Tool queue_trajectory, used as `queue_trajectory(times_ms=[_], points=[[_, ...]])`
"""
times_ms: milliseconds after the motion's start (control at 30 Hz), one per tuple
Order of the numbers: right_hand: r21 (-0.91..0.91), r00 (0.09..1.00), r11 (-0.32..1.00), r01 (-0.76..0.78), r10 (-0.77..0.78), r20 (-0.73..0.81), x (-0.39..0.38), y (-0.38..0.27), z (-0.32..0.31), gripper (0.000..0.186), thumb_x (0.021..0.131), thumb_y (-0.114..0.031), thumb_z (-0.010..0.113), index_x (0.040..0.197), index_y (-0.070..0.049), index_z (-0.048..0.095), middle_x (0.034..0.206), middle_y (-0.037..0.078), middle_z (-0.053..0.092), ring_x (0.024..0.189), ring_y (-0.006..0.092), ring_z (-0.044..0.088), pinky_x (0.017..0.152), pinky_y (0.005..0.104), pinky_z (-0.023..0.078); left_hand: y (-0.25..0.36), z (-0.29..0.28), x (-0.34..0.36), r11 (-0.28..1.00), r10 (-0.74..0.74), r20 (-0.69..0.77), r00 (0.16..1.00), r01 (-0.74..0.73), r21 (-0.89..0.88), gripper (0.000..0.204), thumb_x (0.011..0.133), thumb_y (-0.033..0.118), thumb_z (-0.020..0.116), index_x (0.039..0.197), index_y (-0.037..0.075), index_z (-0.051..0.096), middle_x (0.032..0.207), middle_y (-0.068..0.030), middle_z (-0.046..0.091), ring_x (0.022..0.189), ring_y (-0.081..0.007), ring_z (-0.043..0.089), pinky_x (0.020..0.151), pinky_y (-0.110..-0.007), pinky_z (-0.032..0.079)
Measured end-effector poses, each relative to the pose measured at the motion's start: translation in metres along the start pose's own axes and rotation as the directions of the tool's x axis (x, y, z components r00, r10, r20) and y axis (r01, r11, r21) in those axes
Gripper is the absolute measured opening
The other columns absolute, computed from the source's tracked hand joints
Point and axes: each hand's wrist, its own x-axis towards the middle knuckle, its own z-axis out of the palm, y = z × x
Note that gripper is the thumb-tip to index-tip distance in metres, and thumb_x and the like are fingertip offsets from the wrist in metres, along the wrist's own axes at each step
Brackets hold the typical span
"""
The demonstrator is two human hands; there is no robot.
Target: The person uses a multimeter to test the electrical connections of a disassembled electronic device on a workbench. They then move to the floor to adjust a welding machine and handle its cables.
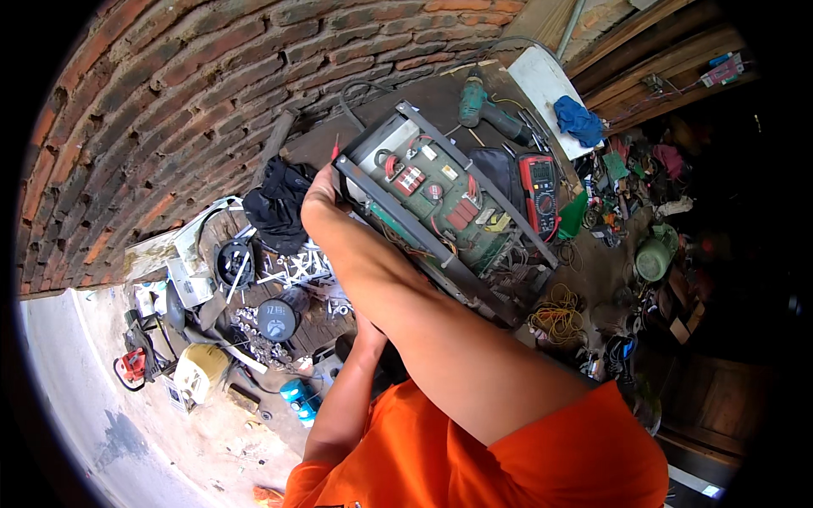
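An open electronic unit with a dark metal frame (474,173) shows its green circuit board (436,195), with wires and red parts. My right arm reaches across to the left, and my right hand (320,190) grips the unit's far left corner; its fingers are partly hidden. Beside those fingertips a thin red pointed tool (335,152) sticks up; I cannot tell whether the hand holds it. Lower down, my left hand (369,333) lies by the unit's near left side, its fingers hidden under my right forearm.
Right of the unit lie a red multimeter (540,195) and a green drill (483,110). A black cloth (279,203), white strips (301,267) and a round dark speaker-like part (277,319) are at left. A yellow wire coil (557,315) sits right. A brick wall (195,102) stands behind.
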Motion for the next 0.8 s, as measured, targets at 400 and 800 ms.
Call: queue_trajectory(times_ms=[400,800], points=[[0.537,0.207,0.825,0.176,0.502,-0.839,-0.177,0.004,0.007,0.026,0.085,-0.019,0.060,0.104,-0.004,0.072,0.103,0.008,0.065,0.090,0.0236,0.057,0.071,0.0360,0.039,0.013,0.008,0.008,0.995,0.086,-0.005,0.996,-0.086,0.050,0.014,0.094,0.000,0.056,0.104,-0.005,0.064,0.109,-0.0161,0.067,0.101,-0.0242,0.065,0.090,-0.032,0.049],[0.099,0.593,-0.602,0.792,0.798,0.107,-0.281,-0.068,0.327,0.036,0.094,-0.034,0.059,0.088,0.000,0.070,0.074,0.004,0.067,0.060,0.0128,0.058,0.059,0.0253,0.047,0.076,0.024,0.016,0.785,0.442,0.022,0.897,-0.399,0.474,0.012,0.094,-0.001,0.055,0.102,-0.005,0.064,0.108,-0.0173,0.067,0.101,-0.0244,0.065,0.091,-0.031,0.048]])
